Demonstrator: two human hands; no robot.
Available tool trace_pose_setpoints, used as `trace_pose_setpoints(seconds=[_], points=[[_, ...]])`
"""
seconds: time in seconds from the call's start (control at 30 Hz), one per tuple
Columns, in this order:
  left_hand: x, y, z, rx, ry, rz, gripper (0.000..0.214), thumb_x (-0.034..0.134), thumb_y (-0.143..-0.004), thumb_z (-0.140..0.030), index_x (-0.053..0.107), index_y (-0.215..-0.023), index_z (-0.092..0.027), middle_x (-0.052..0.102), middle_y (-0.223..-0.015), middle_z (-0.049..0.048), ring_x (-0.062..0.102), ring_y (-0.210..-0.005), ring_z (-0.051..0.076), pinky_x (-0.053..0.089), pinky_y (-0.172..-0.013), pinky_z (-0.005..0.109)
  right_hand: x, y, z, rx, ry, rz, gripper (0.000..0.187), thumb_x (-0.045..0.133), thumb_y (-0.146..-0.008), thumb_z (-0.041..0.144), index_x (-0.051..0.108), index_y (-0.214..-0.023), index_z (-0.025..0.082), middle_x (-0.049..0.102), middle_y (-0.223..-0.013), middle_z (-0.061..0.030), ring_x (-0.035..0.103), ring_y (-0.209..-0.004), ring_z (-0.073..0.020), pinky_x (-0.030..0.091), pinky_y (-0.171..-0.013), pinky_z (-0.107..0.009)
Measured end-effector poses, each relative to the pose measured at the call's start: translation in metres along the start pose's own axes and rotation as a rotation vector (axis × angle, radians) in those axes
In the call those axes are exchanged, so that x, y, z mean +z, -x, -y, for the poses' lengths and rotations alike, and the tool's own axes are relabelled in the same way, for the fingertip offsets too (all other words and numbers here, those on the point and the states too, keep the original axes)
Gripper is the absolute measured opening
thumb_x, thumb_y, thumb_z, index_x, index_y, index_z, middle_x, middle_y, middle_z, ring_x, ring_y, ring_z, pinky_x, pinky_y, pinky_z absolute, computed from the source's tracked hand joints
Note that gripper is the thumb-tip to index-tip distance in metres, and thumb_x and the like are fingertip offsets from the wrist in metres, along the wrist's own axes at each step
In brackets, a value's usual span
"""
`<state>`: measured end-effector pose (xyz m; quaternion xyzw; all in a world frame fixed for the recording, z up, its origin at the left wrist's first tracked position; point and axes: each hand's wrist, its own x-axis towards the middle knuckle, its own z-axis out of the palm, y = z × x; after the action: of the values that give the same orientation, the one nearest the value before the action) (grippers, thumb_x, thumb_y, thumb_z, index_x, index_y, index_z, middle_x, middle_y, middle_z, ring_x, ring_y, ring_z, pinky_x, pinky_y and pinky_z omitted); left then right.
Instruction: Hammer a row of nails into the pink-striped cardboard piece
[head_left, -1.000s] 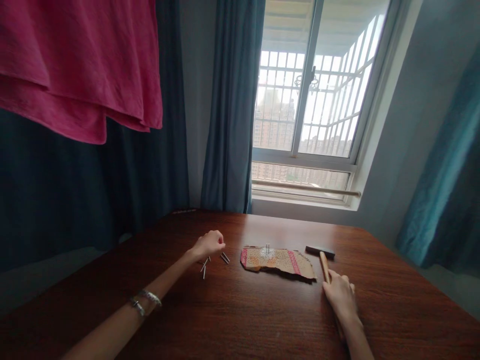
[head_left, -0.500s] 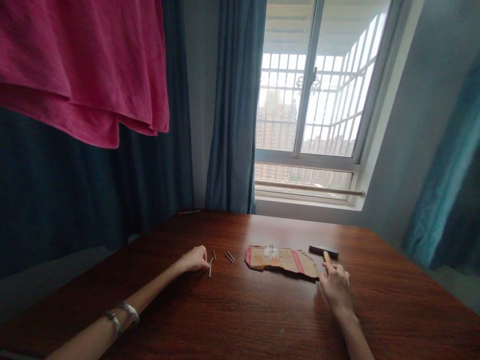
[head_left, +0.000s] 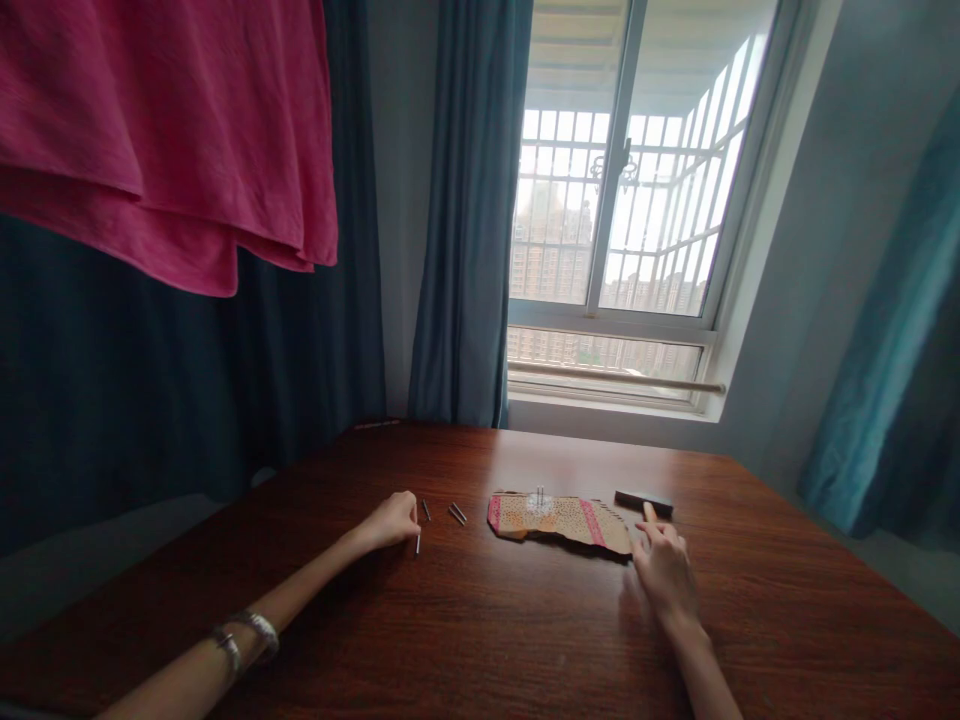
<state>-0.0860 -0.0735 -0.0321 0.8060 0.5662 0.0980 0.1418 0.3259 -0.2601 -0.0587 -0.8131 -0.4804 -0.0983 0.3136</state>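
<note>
My left hand [head_left: 393, 520] is closed in a pinch at the left of the tabletop, its fingertips down on a nail that they mostly cover. One nail [head_left: 418, 546] lies just below those fingertips, and another nail [head_left: 426, 510] lies to their right. A small pair of nails [head_left: 457, 514] rests farther right. My right hand [head_left: 664, 568] grips the light handle of a hammer, whose dark head [head_left: 643, 502] lies at the table. Between the hands is a torn, patterned cardboard piece [head_left: 574, 521] with upright nails [head_left: 540, 495] standing in its whitish patch.
The brown wooden table [head_left: 480, 630] reaches back to a barred window [head_left: 600, 210] and blue curtains [head_left: 469, 220]. A pink cloth [head_left: 172, 140] hangs at the upper left, above the table.
My left hand has shifted slightly right, and its fingers now cover the slanted nail that showed beside them. The right hand stays on the hammer handle; the view has shifted slightly.
</note>
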Motion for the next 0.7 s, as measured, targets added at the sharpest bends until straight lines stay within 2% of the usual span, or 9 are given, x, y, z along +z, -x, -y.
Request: trace_pose_setpoints(seconds=[0.07,0.13,0.27,0.37,0.5,0.7], points=[[-0.001,0.0,-0.01,0.047,0.091,-0.029,0.012,0.056,-0.058,-0.02,0.065,-0.059,-0.013,0.064,-0.061,0.0034,0.06,-0.064,0.017,0.039,-0.055,0.021,0.0,0.001,0.01,-0.05,-0.155,-0.018,0.034,0.043,-0.079,0.025,0.067,-0.099,0.012,0.06,-0.108,-0.015,0.055,-0.1,-0.0256,0.041,-0.087,-0.032],[0.002,0.0,-0.025,0.128,0.24,-0.043,0.017,0.057,-0.062,-0.027,0.065,-0.064,-0.013,0.064,-0.063,0.0032,0.059,-0.064,0.016,0.041,-0.056,0.022,0.002,0.004,0.028,-0.082,-0.369,0.029,0.033,0.043,-0.08,0.028,0.068,-0.096,0.013,0.063,-0.104,-0.0139,0.058,-0.097,-0.0239,0.044,-0.083,-0.031],[0.017,0.006,-0.067,0.199,0.618,-0.01,0.032,0.053,-0.07,-0.041,0.063,-0.078,-0.012,0.062,-0.066,0.0022,0.053,-0.051,0.012,0.042,-0.047,0.022,0.007,0.017,0.078,-0.046,-0.808,0.303,0.036,0.051,-0.077,0.04,0.07,-0.091,0.013,0.069,-0.086,-0.0103,0.063,-0.078,-0.0224,0.051,-0.06,-0.029],[0.031,0.016,-0.099,0.249,0.772,0.029,0.033,0.055,-0.069,-0.043,0.062,-0.075,-0.011,0.058,-0.06,0.0003,0.049,-0.048,0.01,0.042,-0.045,0.022,0.011,0.027,0.111,-0.002,-1.037,0.447,0.042,0.058,-0.072,0.047,0.07,-0.089,0.012,0.069,-0.076,-0.0087,0.061,-0.068,-0.0198,0.047,-0.046,-0.024],[0.046,0.03,-0.128,0.333,0.867,0.081,0.03,0.057,-0.069,-0.041,0.062,-0.071,-0.011,0.054,-0.056,-0.0008,0.048,-0.046,0.009,0.041,-0.044,0.021,0.018,0.034,0.131,0.001,-1.138,0.522,0.042,0.063,-0.068,0.049,0.071,-0.085,0.012,0.066,-0.069,-0.0059,0.056,-0.06,-0.0136,0.044,-0.043,-0.02],[0.062,0.033,-0.143,0.397,0.876,0.122,0.03,0.059,-0.07,-0.038,0.063,-0.073,-0.009,0.056,-0.057,0.0001,0.048,-0.045,0.009,0.038,-0.042,0.02,0.026,0.033,0.127,-0.047,-1.128,0.516,0.034,0.065,-0.067,0.045,0.069,-0.074,0.012,0.063,-0.063,-0.0037,0.053,-0.056,-0.012,0.041,-0.043,-0.019]])
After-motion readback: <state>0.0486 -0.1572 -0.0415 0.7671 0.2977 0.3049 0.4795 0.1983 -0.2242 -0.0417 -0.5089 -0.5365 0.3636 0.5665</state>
